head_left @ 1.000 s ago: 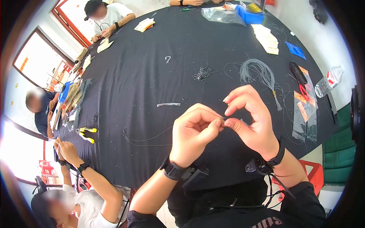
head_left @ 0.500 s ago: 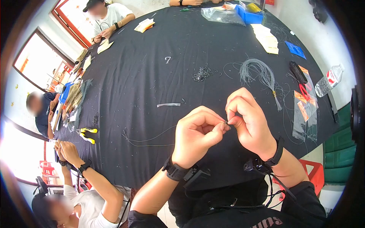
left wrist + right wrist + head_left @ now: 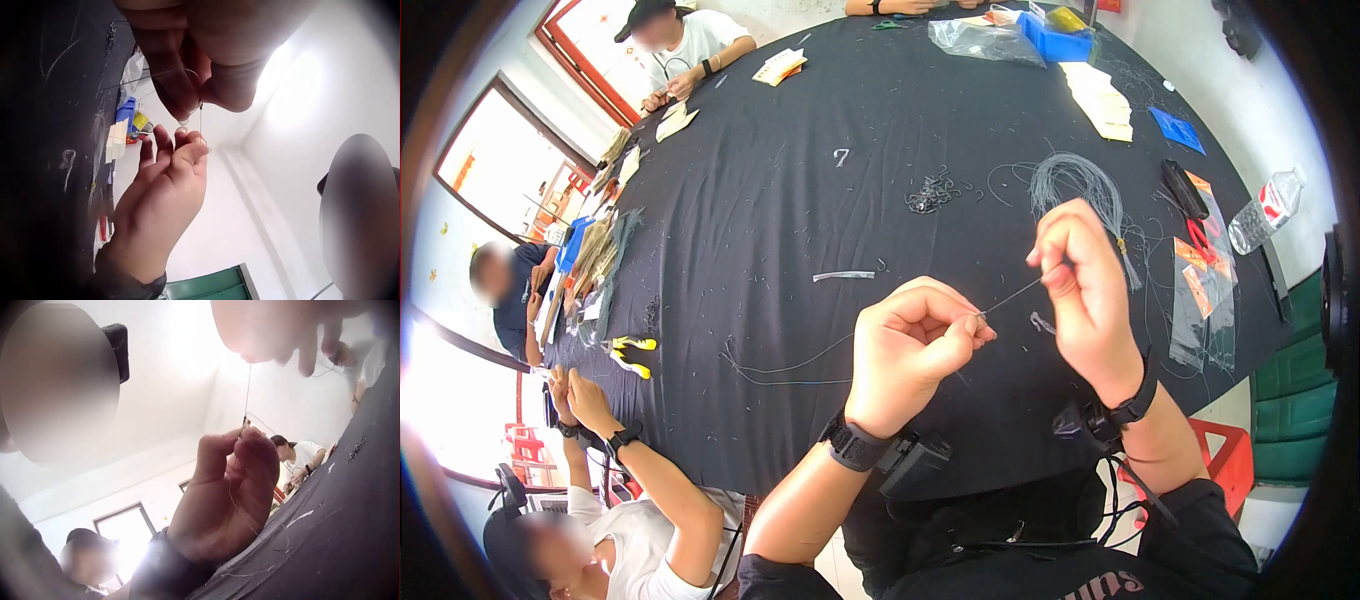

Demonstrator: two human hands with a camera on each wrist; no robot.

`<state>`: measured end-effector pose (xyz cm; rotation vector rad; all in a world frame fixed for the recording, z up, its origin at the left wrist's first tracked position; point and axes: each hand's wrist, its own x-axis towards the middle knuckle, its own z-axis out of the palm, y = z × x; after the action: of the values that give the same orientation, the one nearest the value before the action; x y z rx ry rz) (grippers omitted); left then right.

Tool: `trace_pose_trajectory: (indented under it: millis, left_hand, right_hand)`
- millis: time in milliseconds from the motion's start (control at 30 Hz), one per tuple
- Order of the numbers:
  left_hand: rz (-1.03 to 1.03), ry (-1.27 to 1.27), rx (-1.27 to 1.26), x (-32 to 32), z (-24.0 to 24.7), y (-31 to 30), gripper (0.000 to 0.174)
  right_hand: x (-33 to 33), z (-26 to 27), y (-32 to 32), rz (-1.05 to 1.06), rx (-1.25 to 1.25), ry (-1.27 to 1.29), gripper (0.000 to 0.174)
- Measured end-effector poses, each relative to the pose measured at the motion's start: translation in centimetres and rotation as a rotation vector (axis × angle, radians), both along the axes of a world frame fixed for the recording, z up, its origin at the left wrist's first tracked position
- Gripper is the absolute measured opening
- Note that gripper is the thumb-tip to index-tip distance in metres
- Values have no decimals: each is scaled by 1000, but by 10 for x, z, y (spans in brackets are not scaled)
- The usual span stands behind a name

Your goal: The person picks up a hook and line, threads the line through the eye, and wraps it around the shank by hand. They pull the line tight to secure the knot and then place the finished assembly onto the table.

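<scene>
My left hand [image 3: 915, 340] pinches thin fishing line between thumb and forefinger, with the hand over the black cloth. A small dark bit [image 3: 200, 107] shows right at those fingertips in the left wrist view; what it is I cannot tell. From there a short stretch of fishing line [image 3: 1012, 296] runs taut, up and right, to my right hand [image 3: 1085, 295], whose thumb and forefinger pinch its end. The line's long loose part [image 3: 795, 375] trails leftward from the left hand in a loop on the cloth.
Several small hooks [image 3: 935, 192] lie in a pile ahead, beside a tied bundle of line [image 3: 1080, 185]. A clear strip [image 3: 844, 275] and crumpled clear plastic [image 3: 1042, 323] lie nearer. Yellow-handled pliers [image 3: 630, 356] are at left, a water bottle [image 3: 1267, 213] at right. Other people sit around the table.
The hands came together at the fingertips half a second ago. Since then my right hand has moved up and right, drawing the line straight, while the left has shifted slightly back.
</scene>
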<state>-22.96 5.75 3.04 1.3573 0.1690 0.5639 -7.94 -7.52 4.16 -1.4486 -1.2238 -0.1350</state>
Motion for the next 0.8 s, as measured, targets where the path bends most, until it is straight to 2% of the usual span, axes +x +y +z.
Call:
trace_pose_trajectory:
  millis: [33, 167, 400, 633, 800]
  left_hand:
    - [2, 2, -9, 0, 1, 0, 10]
    - [-13, 24, -64, -1, 2, 2, 12]
    - [-127, 22, -219, -3, -3, 7, 13]
    - [-173, 16, -273, -4, -4, 10, 12]
    - [-176, 0, -302, -5, -4, 11, 11]
  right_hand:
    - [4, 3, -2, -11, -15, 1, 9]
    - [25, -2, -4, -81, 86, 102, 20]
    - [59, -9, -16, -271, 217, 265, 20]
    - [86, -8, -31, -501, 318, 290, 22]
    - [101, -10, -40, -570, 382, 322, 23]
